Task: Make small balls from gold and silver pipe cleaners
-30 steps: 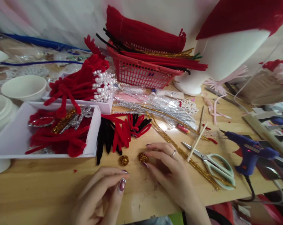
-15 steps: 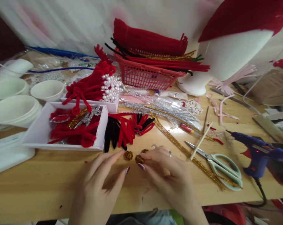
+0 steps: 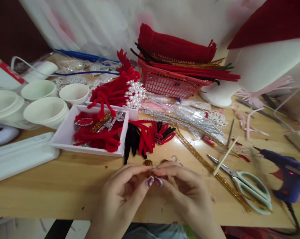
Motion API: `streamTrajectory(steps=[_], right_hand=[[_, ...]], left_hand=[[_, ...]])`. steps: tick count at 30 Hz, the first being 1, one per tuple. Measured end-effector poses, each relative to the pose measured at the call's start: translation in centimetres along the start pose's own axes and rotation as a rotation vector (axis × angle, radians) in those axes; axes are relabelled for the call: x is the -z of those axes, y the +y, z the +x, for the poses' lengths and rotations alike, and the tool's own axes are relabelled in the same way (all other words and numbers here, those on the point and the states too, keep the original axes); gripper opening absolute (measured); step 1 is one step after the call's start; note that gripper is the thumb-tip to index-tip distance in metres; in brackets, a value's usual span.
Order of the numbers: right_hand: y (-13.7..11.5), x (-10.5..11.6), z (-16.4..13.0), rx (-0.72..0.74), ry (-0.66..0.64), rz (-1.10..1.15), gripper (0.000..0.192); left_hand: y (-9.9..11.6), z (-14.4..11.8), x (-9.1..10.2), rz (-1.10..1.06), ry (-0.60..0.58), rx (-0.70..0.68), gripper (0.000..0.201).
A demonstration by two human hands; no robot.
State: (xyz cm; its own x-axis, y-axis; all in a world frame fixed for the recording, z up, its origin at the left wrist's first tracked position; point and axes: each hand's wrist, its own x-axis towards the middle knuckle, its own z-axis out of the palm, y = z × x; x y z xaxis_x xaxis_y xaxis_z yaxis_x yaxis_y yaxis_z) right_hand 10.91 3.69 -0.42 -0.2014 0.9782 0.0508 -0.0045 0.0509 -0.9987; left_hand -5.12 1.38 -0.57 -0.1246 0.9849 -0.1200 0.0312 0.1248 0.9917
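Note:
My left hand (image 3: 128, 194) and my right hand (image 3: 182, 194) meet at the fingertips over the near part of the table. Both pinch a small gold tinsel ball (image 3: 153, 174), mostly covered by the fingers and thumbs. Just beyond the fingertips lies another gold tinsel ball (image 3: 148, 162). A third gold piece (image 3: 164, 161) peeks out behind my right fingers. Farther back are black loops (image 3: 131, 139) and red loops (image 3: 146, 141) of fuzzy stem.
A white box (image 3: 90, 150) holds red, gold and silver pieces. Scissors (image 3: 249, 189), gold tinsel stems (image 3: 197, 156), a wooden stick (image 3: 226, 156) and a blue glue gun (image 3: 286, 169) lie right. Behind are a red basket (image 3: 170, 81) and white cups (image 3: 46, 111).
My left hand has come across to my right, and both now grip the gold ball that my right fingers held. The camera view has shifted, so the table things appear farther right.

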Motion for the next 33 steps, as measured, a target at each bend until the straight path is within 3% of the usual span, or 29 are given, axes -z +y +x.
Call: streamTrajectory(steps=[5, 10, 12, 17, 20, 23, 27, 33], right_hand=[[0.1, -0.4, -1.3, -0.117, 0.111, 0.174, 0.009], [-0.4, -0.5, -2.1, -0.126, 0.163, 0.352, 0.034], [-0.6, -0.1, -2.4, -0.118, 0.152, 0.36, 0.035], [-0.5, 0.9, -3.9, -0.133, 0.021, 0.06, 0.025], [-0.5, 1.0, -5.2, -0.01, -0.011, -0.194, 0.035], [-0.6, 1.0, -6.2, 0.129, 0.043, -0.254, 0.035], [-0.5, 1.6, -6.8, 0.069, 0.003, -0.084, 0.039], [0.4, 2.7, -7.3, -0.06, -0.048, 0.192, 0.046]], left_hand=[[0.5, -0.6, -0.8, 0.062, 0.006, -0.023, 0.021], [0.4, -2.1, -1.6, 0.025, -0.011, 0.008, 0.029], [0.5, -2.5, -2.0, -0.037, -0.038, 0.044, 0.029], [1.1, -3.2, -2.9, -0.07, -0.119, 0.032, 0.028], [1.5, -3.9, -3.5, -0.02, -0.144, 0.005, 0.029], [1.9, -4.8, -4.2, -0.001, -0.189, -0.034, 0.029], [2.0, -5.8, -5.0, -0.058, -0.252, -0.065, 0.031], [1.1, -6.2, -5.4, -0.312, -0.35, 0.127, 0.039]])
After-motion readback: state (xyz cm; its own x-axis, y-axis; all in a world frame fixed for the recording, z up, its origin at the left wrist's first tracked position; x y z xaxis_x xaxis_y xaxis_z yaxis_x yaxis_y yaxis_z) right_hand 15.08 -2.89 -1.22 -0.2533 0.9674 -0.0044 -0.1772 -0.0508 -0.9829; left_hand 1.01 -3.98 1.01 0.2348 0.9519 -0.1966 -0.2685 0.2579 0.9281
